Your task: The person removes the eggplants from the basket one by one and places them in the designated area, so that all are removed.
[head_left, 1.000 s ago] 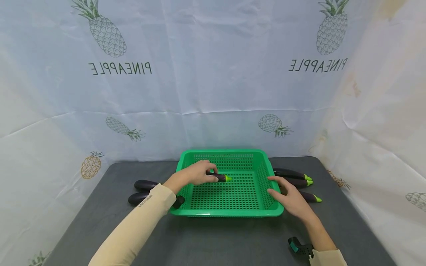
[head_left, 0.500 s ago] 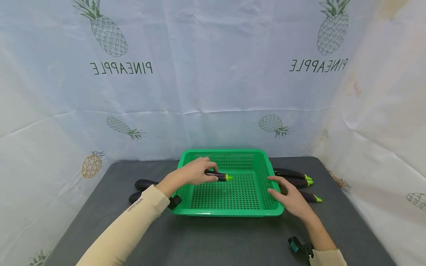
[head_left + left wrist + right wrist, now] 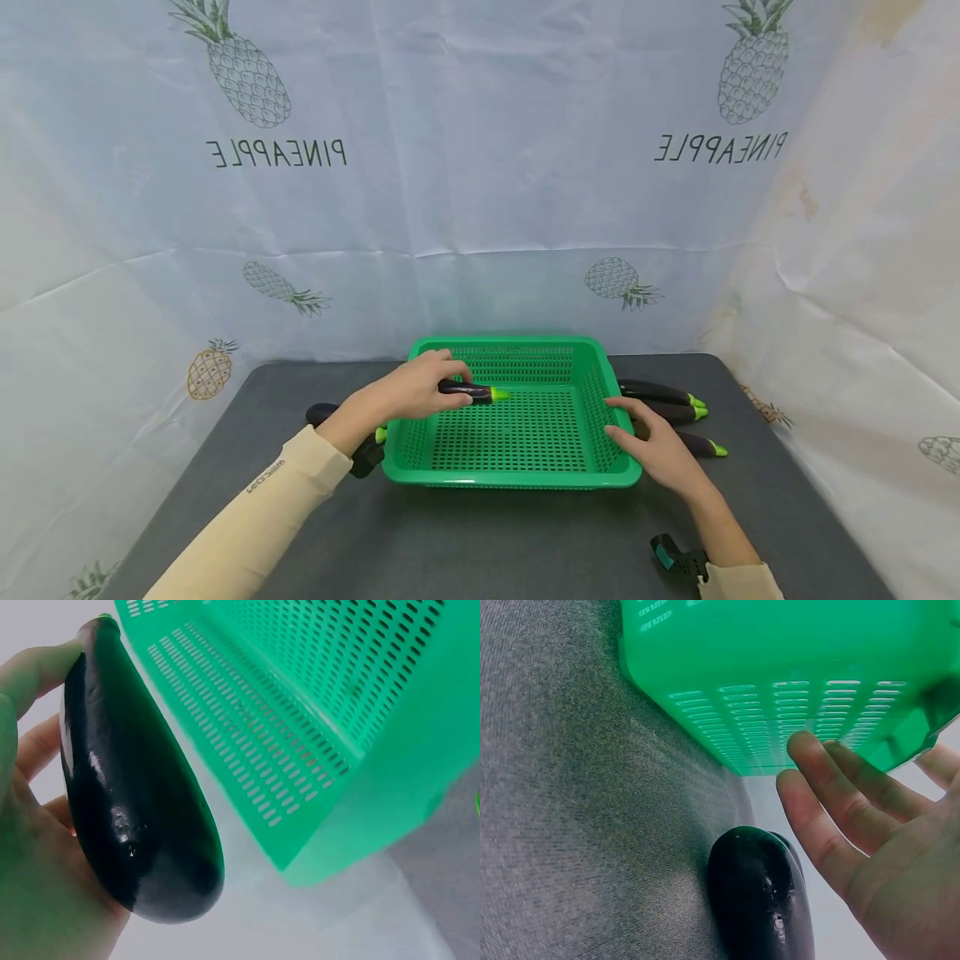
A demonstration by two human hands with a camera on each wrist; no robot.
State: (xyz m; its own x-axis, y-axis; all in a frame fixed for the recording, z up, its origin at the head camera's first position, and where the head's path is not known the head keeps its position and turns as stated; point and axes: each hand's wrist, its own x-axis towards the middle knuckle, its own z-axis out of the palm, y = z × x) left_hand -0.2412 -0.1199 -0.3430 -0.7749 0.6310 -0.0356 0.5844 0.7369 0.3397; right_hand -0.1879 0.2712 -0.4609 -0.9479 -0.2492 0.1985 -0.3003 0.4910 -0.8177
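Note:
My left hand (image 3: 408, 390) grips a dark purple eggplant (image 3: 482, 393) over the left part of a green perforated plastic basket (image 3: 510, 480), its green stem end pointing right. Close up in the left wrist view, the glossy eggplant (image 3: 139, 780) lies along the palm, with fingertips near its stem end. At the basket's right rim rests my right hand (image 3: 660, 446), thumb and index finger reaching over the edge. The right wrist view shows its other fingers (image 3: 840, 787) fairly straight along the outside of the basket wall (image 3: 780, 645). No eggplant is visible inside the basket.
Three eggplants (image 3: 656, 391) lie right of the basket, partly hidden by it and my right hand. More eggplant (image 3: 321, 412) shows at the left, mostly behind my left forearm. A pineapple-print curtain (image 3: 480, 183) hangs behind the dark table (image 3: 480, 542).
My left hand has moved left with the eggplant, after a slight shift to the right. My right hand and the basket have stayed in place.

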